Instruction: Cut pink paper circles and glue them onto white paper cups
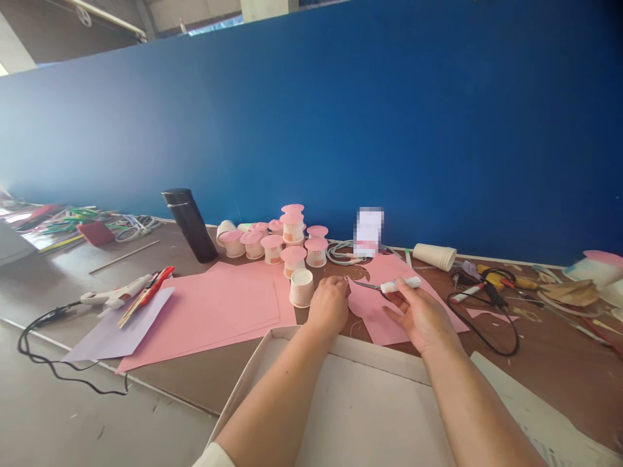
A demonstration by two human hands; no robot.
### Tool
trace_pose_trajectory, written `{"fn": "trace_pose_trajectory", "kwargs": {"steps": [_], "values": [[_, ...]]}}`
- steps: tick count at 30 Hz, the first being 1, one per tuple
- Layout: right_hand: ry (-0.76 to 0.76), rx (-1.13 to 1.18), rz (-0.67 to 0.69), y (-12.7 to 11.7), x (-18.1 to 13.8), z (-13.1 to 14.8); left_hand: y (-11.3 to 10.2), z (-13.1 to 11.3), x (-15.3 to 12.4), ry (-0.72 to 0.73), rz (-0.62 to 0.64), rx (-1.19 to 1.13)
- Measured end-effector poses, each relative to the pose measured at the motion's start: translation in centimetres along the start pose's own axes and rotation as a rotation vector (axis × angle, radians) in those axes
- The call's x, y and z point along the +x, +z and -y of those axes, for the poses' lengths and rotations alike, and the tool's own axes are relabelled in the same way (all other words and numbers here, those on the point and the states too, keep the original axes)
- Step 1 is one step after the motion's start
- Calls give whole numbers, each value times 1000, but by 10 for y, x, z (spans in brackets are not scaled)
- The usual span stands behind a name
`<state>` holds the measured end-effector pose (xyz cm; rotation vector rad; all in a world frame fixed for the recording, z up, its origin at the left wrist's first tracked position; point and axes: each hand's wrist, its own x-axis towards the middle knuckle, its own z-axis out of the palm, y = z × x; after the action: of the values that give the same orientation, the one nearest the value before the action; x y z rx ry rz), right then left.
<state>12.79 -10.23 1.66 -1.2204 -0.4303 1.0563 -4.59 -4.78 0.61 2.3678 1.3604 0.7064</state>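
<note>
My right hand [419, 314] is closed around white-handled scissors [384, 285], whose blades point left into a pink paper sheet [384, 321]. My left hand [329, 303] is curled, gripping the left edge of that same pink sheet beside the blades. A small white paper cup [302, 287] stands open-side up just left of my left hand. Behind it is a cluster of several upturned paper cups capped with pink discs [285, 241].
Large pink sheets [219, 311] and a lilac sheet [119, 327] lie on the left, with a glue gun [114, 297] and its cable. A black flask [191, 225] stands behind. An open cardboard box [350, 415] sits under my forearms. Stacked cups [435, 255], cables and markers lie at right.
</note>
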Motion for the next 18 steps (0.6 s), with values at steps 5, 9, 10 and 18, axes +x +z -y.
{"fn": "trace_pose_trajectory", "kwargs": {"steps": [5,9,10,18], "values": [[43,-63,83,0,-6,5,2,-4,-3,288,121,41],[46,-80,116,0,-8,6,3,-7,-4,269,220,95],[48,-80,120,0,-8,5,3,-8,-4,268,234,114],[56,-35,109,5,-9,1,-1,-12,-3,289,266,210]]}}
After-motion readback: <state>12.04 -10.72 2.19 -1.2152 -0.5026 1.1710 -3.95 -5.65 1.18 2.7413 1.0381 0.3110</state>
